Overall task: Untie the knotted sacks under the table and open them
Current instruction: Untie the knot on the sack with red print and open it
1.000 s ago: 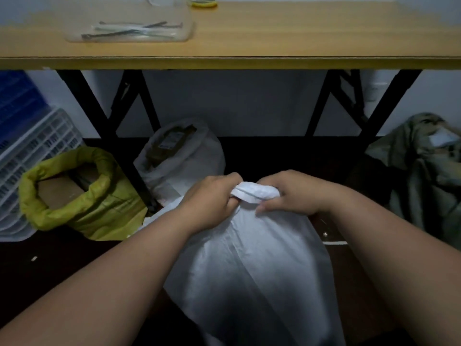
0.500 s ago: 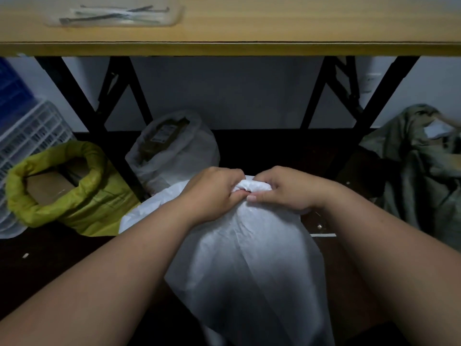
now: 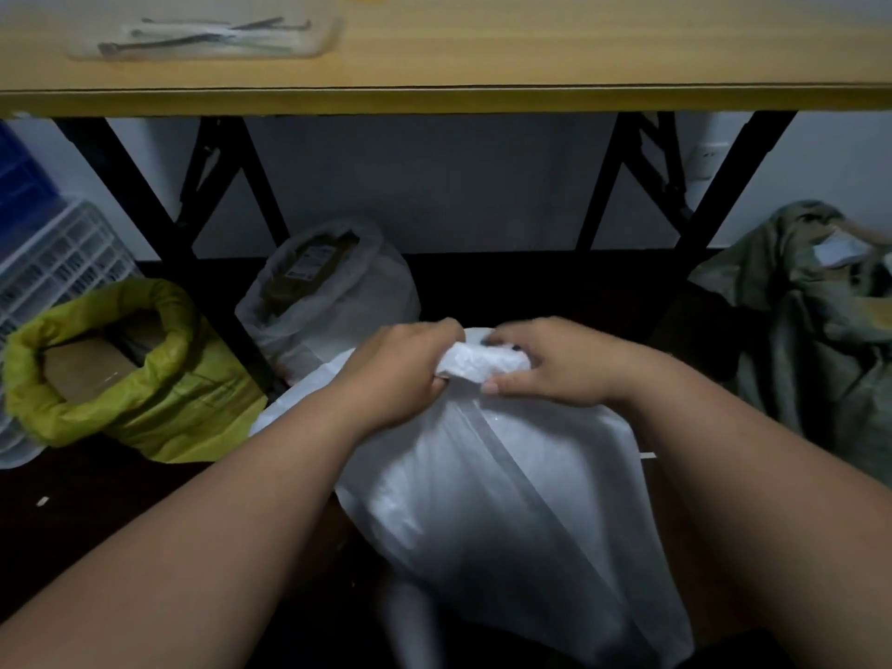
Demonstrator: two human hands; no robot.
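- Two hands on the knot [image 3: 475, 362] at the top of the white sack [image 3: 507, 499], near centre, just in front of the table [image 3: 482, 96].
- Left hand [image 3: 400, 374]: fingers curled tight round the left side of the bunched neck, gripping it.
- Right hand [image 3: 550, 362]: fingers and thumb pinch the right side of the knot, thumb tip underneath.
- Change from half a second ago: hands sit a bit further apart and more crumpled white material shows between them; a second ago the knot looked smoother and more compact. Judgement: knot is loosening, not yet undone, mouth of this sack not open.
- Sack body has barely shifted; leans toward the near right.
- Other sacks: yellow sack [image 3: 125, 374] at far left already open with rim rolled down, box inside; clear sack [image 3: 333, 292] behind the left hand looks open at the top; green sack [image 3: 815, 330] at far right, mouth state cannot tell.
- Plastic tray [image 3: 202, 38] with tools on the table, untouched.
- Next likely: keep working the loop out, then spread the mouth.
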